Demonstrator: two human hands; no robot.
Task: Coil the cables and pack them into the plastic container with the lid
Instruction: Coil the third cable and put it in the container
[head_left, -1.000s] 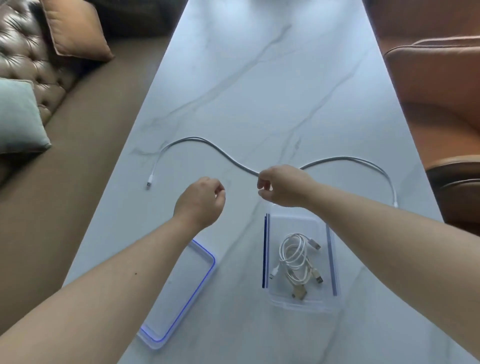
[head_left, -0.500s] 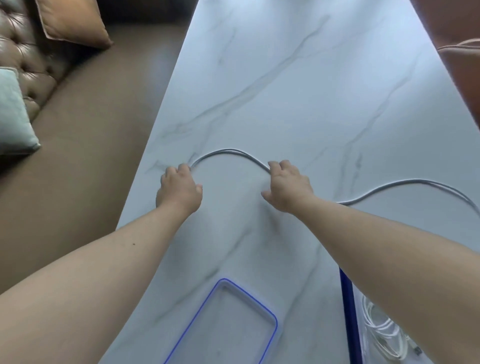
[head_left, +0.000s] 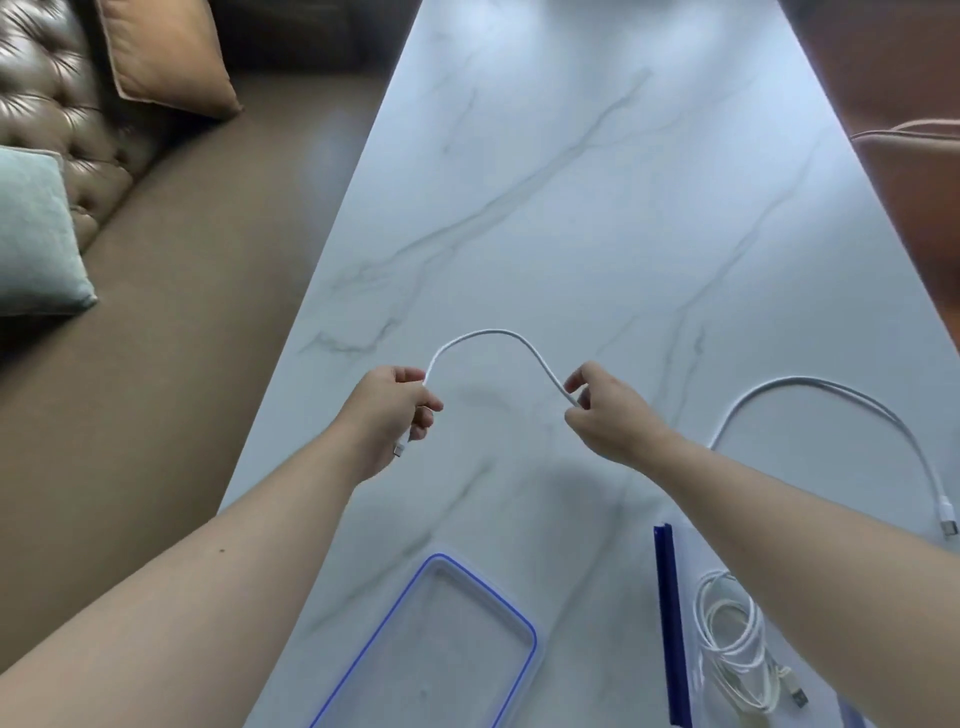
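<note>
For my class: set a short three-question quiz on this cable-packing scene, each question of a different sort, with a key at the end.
1. True or false: the lid is on the container.
2. Which hand holds the cable near its plug? A. left hand B. right hand C. neither
3. Fill in: between the two hands the cable forms a raised ____.

Key
1. False: the lid lies on the table, beside the open container, which already holds coiled cables.
2. A: the plug sticks out below the left hand's grip; the right hand pinches the cable further along.
3. Arch.
</note>
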